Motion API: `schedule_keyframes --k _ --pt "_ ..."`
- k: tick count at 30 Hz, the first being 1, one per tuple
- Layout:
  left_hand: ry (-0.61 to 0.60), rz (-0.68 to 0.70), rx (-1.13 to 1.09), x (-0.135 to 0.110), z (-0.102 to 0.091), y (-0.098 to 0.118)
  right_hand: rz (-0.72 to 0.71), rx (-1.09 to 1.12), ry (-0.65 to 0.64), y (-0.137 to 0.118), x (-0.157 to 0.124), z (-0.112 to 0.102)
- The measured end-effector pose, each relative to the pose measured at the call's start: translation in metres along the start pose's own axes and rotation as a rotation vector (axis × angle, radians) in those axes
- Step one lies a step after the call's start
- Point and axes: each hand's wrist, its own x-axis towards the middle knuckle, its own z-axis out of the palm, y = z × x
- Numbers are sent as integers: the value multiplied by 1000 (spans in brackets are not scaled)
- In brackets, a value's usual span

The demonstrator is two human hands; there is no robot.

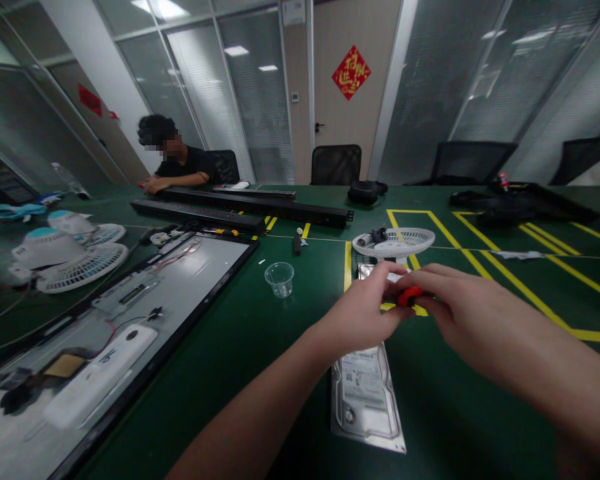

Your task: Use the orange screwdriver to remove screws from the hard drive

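Both hands meet above the table, closed around a small red-and-black tool (409,295) whose ends are hidden by the fingers. My left hand (363,303) pinches it from the left, and my right hand (453,293) grips it from the right. Below them, a silver hard drive (365,393) lies flat with its label facing up; my left hand covers its far end. Just beyond the fingers sits a white fan grille (415,241) with small dark parts in it. To the left stands a clear plastic cup (280,279).
An opened display panel (215,263) fills the left side, carrying a white device (107,373) and wires. White fan parts (85,267) lie beyond it. Long black bars (290,208) stretch across the back, near a seated person (185,160). Yellow tape (530,300) marks the right side.
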Motion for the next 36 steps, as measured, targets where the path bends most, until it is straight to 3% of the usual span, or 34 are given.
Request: schedule_keyframes --k 4,14,18,24,36 --pt "-5 43 3 0 0 -1 12 -14 21 1 0 2" --pt "-18 122 81 1 -1 0 186 -80 -81 -15 1 -12" --pt "-14 87 39 1 0 -3 155 -70 -28 -9 0 -7" --pt "20 29 38 0 2 -1 -15 6 66 0 -3 3" --pt "11 128 101 3 1 -1 120 -39 -21 -5 1 -5"
